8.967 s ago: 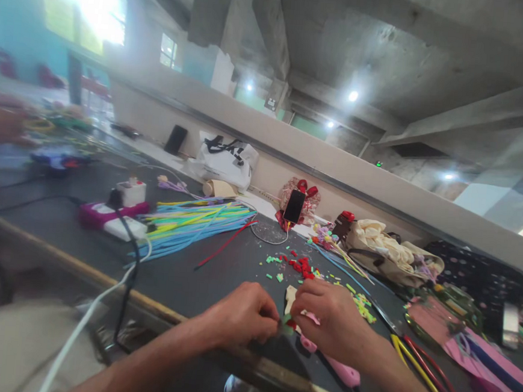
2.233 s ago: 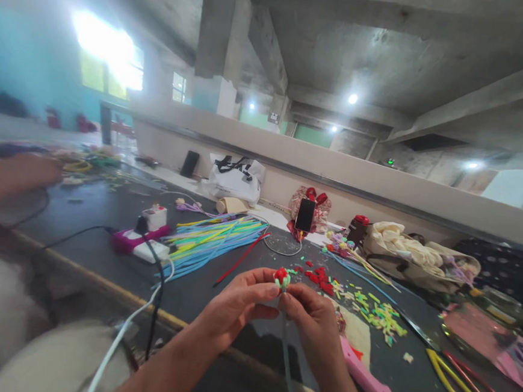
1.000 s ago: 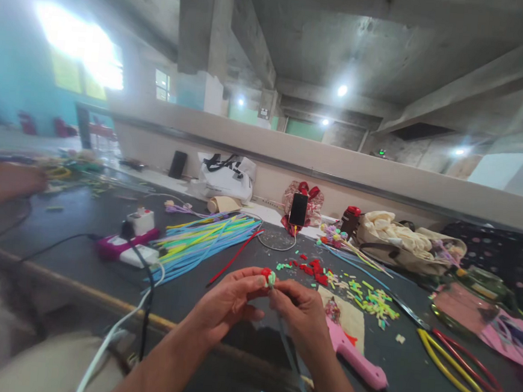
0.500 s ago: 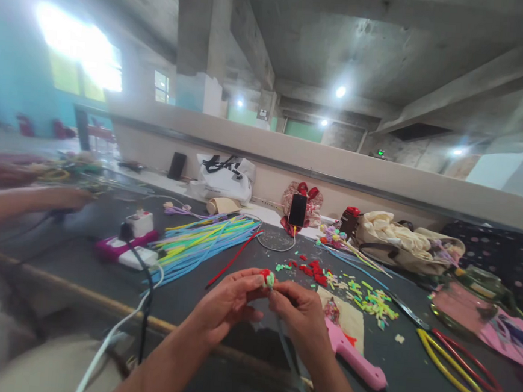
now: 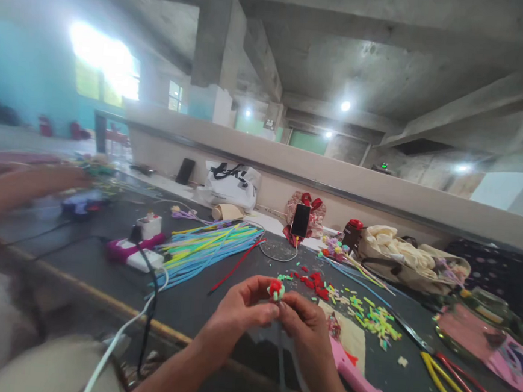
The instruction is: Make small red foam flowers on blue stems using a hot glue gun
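Both hands meet over the table's front edge around a small red and pale-green pipe-cleaner flower (image 5: 275, 289). My left hand (image 5: 249, 307) is closed, pinching the flower's head between thumb and fingers. Just below the head, my right hand (image 5: 306, 325) is closed on the thin grey-green stem (image 5: 280, 366), which hangs down past the table. Beyond the hands lie short red pipe-cleaner pieces (image 5: 314, 282) and scattered yellow-green pieces (image 5: 380, 323). A pink glue gun (image 5: 360, 382) rests right of my right hand, partly hidden, beside a beige pad (image 5: 356, 333).
Long blue, green and yellow pipe cleaners (image 5: 221, 247) lie left of centre, near a red one (image 5: 238, 265). Scissors (image 5: 448, 383) sit at right by a glass jar (image 5: 473, 321). A corded power strip (image 5: 137, 254) is at left. A co-worker's arm (image 5: 31, 184) reaches in.
The view has shifted slightly, so the scene sits a little to the right. The flower has turned, its red middle facing me more, and my left thumb has moved against its base.
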The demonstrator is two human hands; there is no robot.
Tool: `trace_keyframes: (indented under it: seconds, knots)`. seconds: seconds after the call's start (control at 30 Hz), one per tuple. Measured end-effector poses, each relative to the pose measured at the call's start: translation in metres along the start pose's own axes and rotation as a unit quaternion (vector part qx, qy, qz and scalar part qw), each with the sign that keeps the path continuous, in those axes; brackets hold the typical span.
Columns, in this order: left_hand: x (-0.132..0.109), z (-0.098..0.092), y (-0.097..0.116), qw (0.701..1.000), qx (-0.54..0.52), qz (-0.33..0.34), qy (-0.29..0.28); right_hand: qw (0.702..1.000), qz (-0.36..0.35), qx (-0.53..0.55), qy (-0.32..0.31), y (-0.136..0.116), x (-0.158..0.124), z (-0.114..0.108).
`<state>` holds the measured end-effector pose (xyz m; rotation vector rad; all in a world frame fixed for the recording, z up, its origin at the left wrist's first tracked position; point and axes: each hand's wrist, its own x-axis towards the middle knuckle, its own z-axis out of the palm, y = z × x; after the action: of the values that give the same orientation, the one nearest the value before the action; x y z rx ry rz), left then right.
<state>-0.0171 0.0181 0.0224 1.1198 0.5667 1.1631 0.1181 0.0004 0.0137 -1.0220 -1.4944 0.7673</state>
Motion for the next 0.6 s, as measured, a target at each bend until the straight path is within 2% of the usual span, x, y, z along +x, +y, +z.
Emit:
trace_keyframes:
  seconds: [0.23, 0.37, 0.47, 0.6]
  knots:
    - [0.0, 0.001, -0.006, 0.993, 0.105, 0.061, -0.008, 1.0, -0.004, 0.024, -0.02, 0.006, -0.005, 0.0]
    - [0.001, -0.001, -0.007, 0.992, 0.107, 0.062, -0.011, 0.999, 0.012, 0.046, -0.018, 0.012, -0.005, 0.0]
    - [0.0, 0.0, -0.005, 0.993, 0.104, 0.041, -0.03, 0.993, 0.05, 0.104, -0.022, 0.014, -0.004, -0.002]
    - [-0.002, 0.005, -0.001, 0.997, 0.049, 0.048, -0.042, 0.978, 0.082, 0.182, -0.051, 0.012, -0.003, -0.003]
